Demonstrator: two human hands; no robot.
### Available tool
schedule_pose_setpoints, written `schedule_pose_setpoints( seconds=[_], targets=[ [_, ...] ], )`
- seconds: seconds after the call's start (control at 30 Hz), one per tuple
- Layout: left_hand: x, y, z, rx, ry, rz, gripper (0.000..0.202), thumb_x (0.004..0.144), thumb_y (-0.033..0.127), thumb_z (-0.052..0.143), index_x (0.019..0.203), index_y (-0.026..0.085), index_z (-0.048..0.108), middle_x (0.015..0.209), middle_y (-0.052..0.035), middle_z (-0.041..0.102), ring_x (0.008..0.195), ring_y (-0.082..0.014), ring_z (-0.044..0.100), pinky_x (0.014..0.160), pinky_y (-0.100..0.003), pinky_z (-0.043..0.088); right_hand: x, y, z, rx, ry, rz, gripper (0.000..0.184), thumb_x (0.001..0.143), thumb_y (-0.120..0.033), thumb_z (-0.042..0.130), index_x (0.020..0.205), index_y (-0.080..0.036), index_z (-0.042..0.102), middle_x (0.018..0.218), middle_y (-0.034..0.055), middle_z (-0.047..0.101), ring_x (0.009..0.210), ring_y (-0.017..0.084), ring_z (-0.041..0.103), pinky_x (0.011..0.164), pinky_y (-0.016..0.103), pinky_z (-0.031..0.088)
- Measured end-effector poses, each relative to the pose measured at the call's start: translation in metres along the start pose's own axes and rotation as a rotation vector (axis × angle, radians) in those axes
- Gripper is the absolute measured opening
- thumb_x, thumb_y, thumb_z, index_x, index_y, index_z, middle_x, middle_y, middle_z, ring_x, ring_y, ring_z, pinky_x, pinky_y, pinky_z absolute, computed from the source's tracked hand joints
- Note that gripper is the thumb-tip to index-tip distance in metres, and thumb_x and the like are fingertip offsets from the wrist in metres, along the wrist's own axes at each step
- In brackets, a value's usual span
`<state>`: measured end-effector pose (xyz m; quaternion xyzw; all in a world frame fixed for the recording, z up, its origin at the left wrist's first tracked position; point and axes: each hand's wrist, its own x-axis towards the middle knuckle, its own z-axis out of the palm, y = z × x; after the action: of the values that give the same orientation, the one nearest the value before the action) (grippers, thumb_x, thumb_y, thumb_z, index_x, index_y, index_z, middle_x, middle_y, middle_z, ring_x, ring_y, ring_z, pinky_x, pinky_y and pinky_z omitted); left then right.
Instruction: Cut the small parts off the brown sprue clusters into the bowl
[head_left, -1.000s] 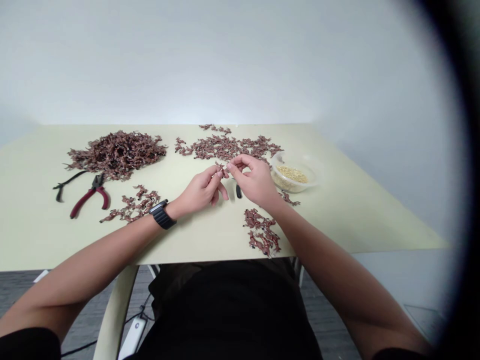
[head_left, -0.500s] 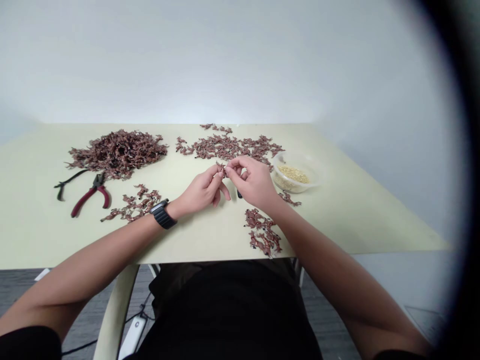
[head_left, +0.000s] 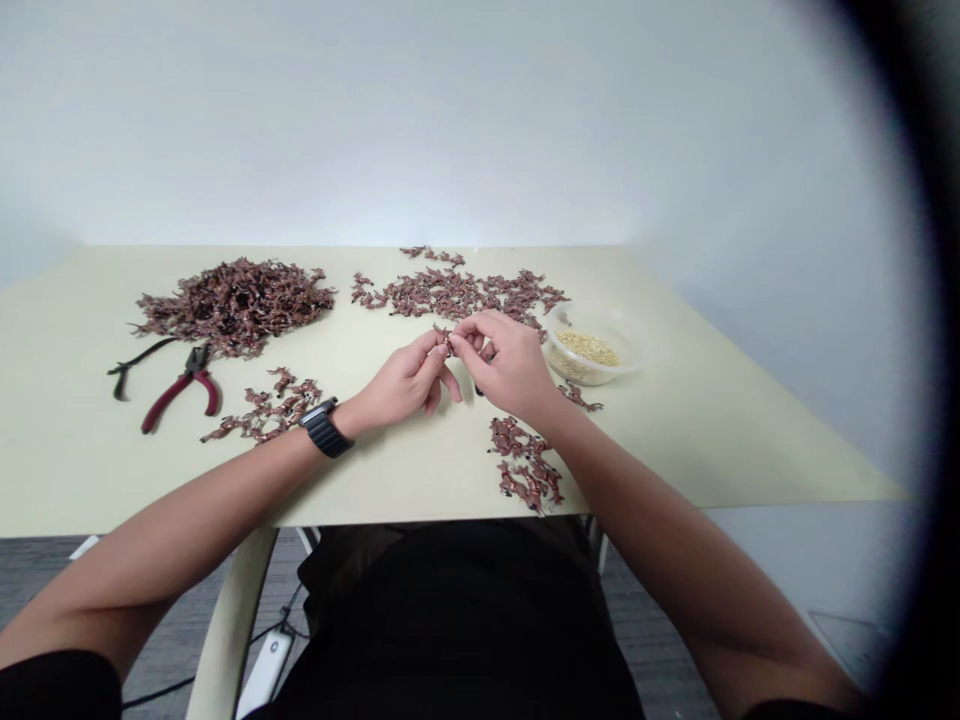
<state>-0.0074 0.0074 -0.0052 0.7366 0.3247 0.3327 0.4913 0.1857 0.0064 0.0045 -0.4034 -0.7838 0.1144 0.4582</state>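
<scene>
Both my hands meet over the middle of the table. My left hand (head_left: 409, 380) pinches a small brown horse-shaped figurine (head_left: 444, 338) between thumb and fingers. My right hand (head_left: 504, 362) is closed at the same figurine, thumb and forefinger pressed together on it; any tiny part between these fingertips is too small to make out. Part of a dark object (head_left: 478, 391) shows under my right hand. Just right of that hand, a clear plastic bowl (head_left: 634, 352) holds small gold-coloured pieces. Beyond my hands lies a spread of similar brown figurines (head_left: 442, 292).
A big heap of brown figurines (head_left: 236, 300) stands at the back left. Before it lie red-handled pliers (head_left: 180, 392) and a thin black tool (head_left: 139, 365). Smaller groups lie near my left wrist (head_left: 262, 410) and by my right forearm (head_left: 525, 465). The table's front edge (head_left: 420, 520) is close to my body.
</scene>
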Motion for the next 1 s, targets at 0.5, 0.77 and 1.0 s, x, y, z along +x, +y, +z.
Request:
schedule_pose_setpoints(
  seconds=[0.5,0.77,1.0],
  targets=[
    [-0.001,-0.004,0.002,0.242,0.092,0.063,0.035,0.112,0.053,0.035,0.102,0.021,0.047,0.072,-0.0010,0.073,0.048,-0.0106,0.060,0.054,-0.022,0.046,-0.008,0.003,0.012,-0.357,-0.005,-0.277,0.021,0.106,-0.017,0.043,0.099,-0.019,0.062,0.096,0.0128,0.065,0.097,0.028,0.057,0.088,0.042,0.047],
    [-0.004,0.000,0.004,0.209,0.124,0.088,0.037,0.113,0.051,0.033,0.106,0.019,0.051,0.074,-0.0011,0.068,0.056,-0.0123,0.063,0.060,-0.025,0.049,-0.009,0.002,0.015,-0.378,0.008,-0.236,0.021,0.107,-0.018,0.043,0.100,-0.019,0.063,0.098,0.0138,0.065,0.098,0.029,0.056,0.089,0.044,0.048],
    [0.005,-0.007,-0.003,-0.115,0.088,-0.024,0.043,0.107,0.053,0.051,0.114,0.014,0.066,0.093,-0.0083,0.075,0.058,-0.0099,0.062,0.056,-0.022,0.048,-0.009,0.005,0.017,-0.317,0.069,-0.126,0.015,0.105,-0.021,0.048,0.097,-0.021,0.061,0.097,0.0114,0.067,0.098,0.027,0.059,0.087,0.041,0.047]
  ],
)
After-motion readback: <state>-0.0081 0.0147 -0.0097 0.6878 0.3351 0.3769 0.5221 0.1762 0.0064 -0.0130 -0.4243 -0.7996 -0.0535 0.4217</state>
